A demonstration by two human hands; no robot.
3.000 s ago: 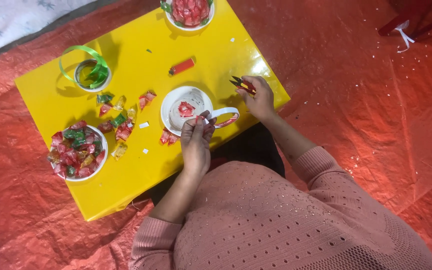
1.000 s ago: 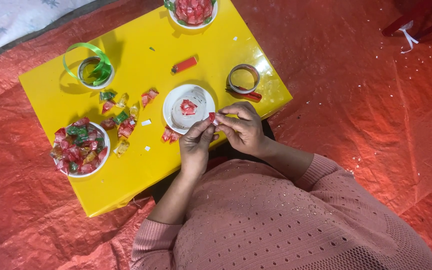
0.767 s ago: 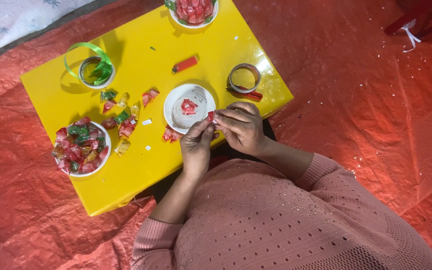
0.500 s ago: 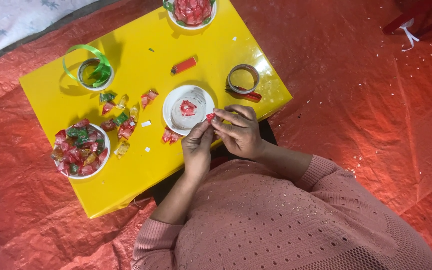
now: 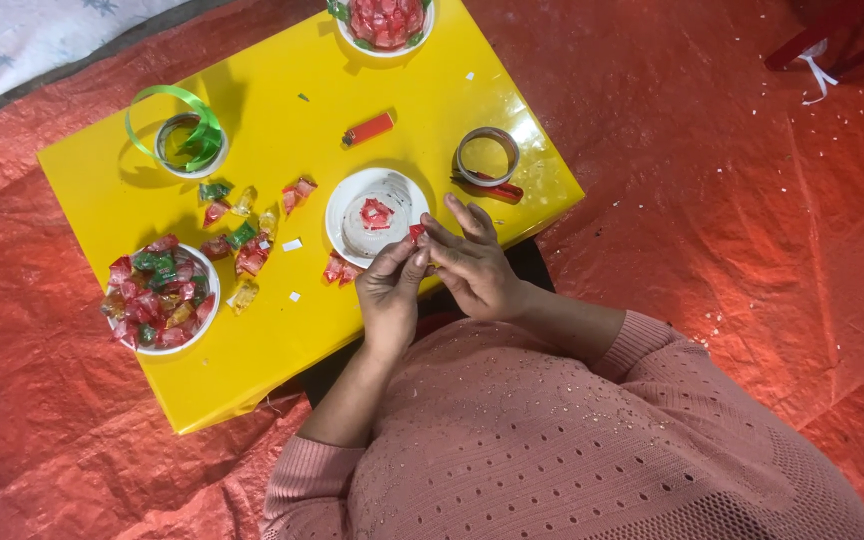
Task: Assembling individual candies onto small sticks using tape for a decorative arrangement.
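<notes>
left hand (image 5: 389, 292) and right hand (image 5: 472, 268) met at the near table edge, fingertips pinched together on a small red candy (image 5: 417, 232), beside a round white plate (image 5: 352, 190), glossy yellow table (image 5: 252, 370), crinkled red tarp (image 5: 752, 200) underneath

The bowl of red pieces (image 5: 384, 25) at the far table (image 5: 282, 130) edge is cut off by the picture's top. Between the left hand (image 5: 390, 290) and right hand (image 5: 472, 268), a small red piece (image 5: 417, 231) shows only partly; the fingers hide the rest.
</notes>
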